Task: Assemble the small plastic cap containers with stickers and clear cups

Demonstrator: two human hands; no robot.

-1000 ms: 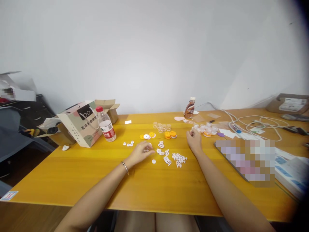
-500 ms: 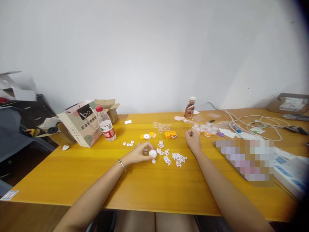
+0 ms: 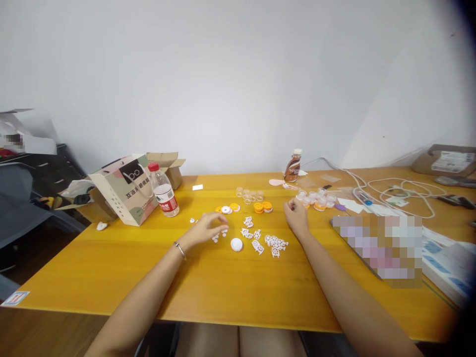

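Note:
My left hand (image 3: 207,228) hovers over the left middle of the table with its fingers apart and nothing visible in them. Just under its fingertips lie several small white pieces (image 3: 215,238). A round white disc-shaped part (image 3: 236,244) rests to the right of that hand, apart from it. My right hand (image 3: 296,215) is curled closed on the table beside a group of clear plastic cups (image 3: 323,197); its finger ends are hidden. Between the hands are white openwork plastic pieces (image 3: 275,242). Orange wheel-like discs (image 3: 258,207) and white-and-orange discs (image 3: 225,209) lie behind them.
Clear rings (image 3: 250,195) sit farther back. A red-capped water bottle (image 3: 163,193) and a paper bag (image 3: 130,191) stand at left. A brown drink bottle (image 3: 293,167) is near the wall. Cables (image 3: 390,186), papers (image 3: 351,205) and a blurred flat object (image 3: 375,248) occupy the right.
My left hand has let go of the white disc-shaped part, now on the table, and moved left to the small white pieces. My right hand has hardly moved.

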